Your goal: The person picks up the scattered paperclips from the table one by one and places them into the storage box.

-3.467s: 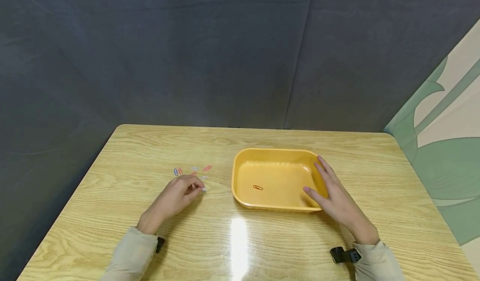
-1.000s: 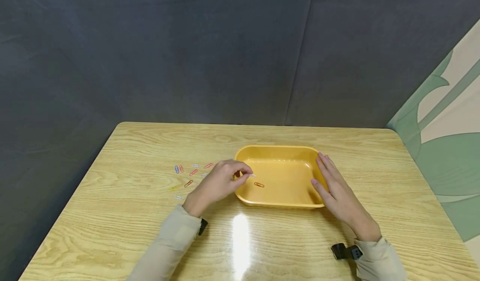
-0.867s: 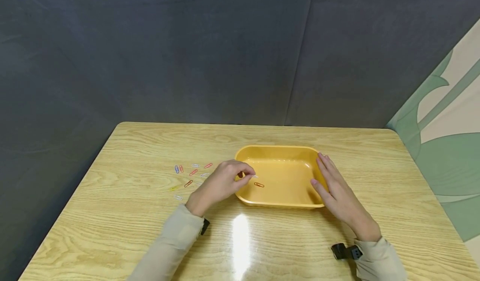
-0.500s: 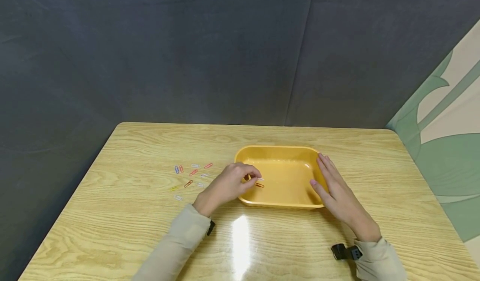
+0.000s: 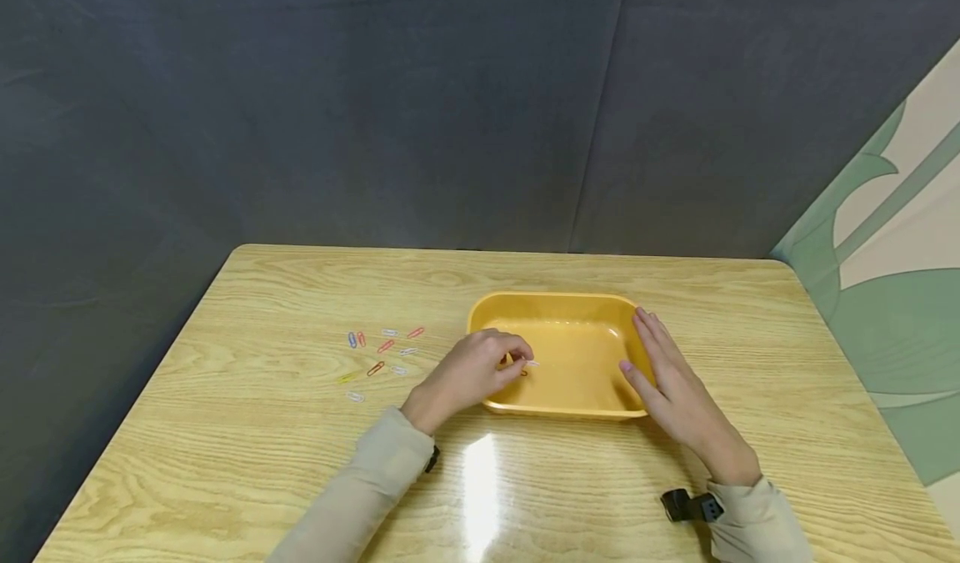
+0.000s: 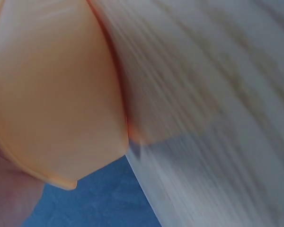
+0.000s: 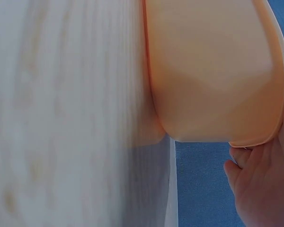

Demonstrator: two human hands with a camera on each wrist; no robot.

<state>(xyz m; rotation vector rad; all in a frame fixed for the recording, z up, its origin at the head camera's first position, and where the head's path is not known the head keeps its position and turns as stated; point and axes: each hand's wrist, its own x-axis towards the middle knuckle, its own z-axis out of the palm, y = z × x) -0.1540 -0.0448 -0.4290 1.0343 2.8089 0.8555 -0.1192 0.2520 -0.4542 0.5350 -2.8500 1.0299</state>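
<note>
Nearest me, my 2 pale sleeves (image 5: pixel 360 496) are slanting in from 8 and 4 o'clock, a black wrist device (image 5: pixel 690 506) showing at the right cuff. With my left hand (image 5: pixel 468 371) I'm pinching a white paper clip (image 5: pixel 533 364) between thumb and fingertips, probably because so thin a thing is offering only its end to grip. I'm holding it low inside the yellow tray (image 5: pixel 585 371), left of centre; I cannot tell whether it is touching the floor. Just beside it, an orange-brown paper clip (image 5: pixel 524 373) is lying mostly hidden behind my fingers.

My right hand (image 5: pixel 671 400) is resting at the tray's 3-to-4 o'clock end, fingers extended along the rim and thumb apart over the inside, clamping nothing; I'm likely bracing the tray against sliding.

At 9 o'clock from the tray, 10 loose paper clips (image 5: pixel 386 346) are lying spread on the wooden table (image 5: pixel 225 446), close by my left side. Beyond, at 12 o'clock, dark cloth (image 5: pixel 420 113) is hanging.
</note>
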